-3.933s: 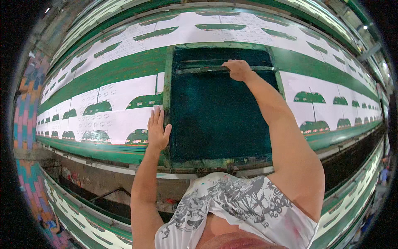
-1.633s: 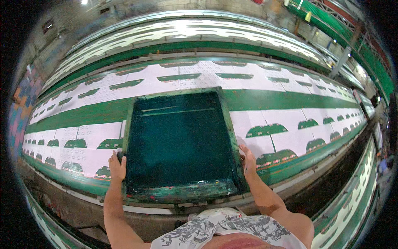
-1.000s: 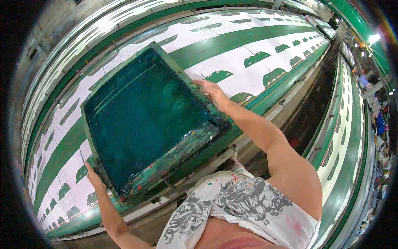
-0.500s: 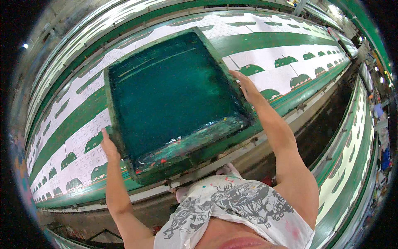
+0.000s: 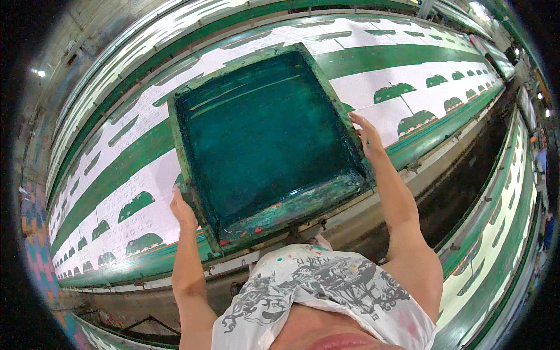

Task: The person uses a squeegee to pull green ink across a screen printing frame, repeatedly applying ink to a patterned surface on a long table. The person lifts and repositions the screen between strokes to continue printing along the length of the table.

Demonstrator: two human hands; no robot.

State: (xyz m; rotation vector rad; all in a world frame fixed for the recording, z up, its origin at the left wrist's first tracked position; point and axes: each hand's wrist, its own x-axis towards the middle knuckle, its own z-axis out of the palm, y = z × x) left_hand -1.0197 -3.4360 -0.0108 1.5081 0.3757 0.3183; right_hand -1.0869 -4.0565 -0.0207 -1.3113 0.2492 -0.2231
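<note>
The left hand (image 5: 184, 210) and right hand (image 5: 368, 139) clamp opposite sides of the screen-printing frame (image 5: 268, 143); white cut-out sheets (image 5: 357, 87) flank it on the green tabletop (image 5: 396, 59).

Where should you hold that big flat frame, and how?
Probably hold the frame by its side rails, left hand from the left, right hand from the right: it's wide and flat, with rails bordering its dark middle.

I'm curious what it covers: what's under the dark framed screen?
White sheets and green table show around the framed screen; whatever lies directly beneath is hidden.
</note>
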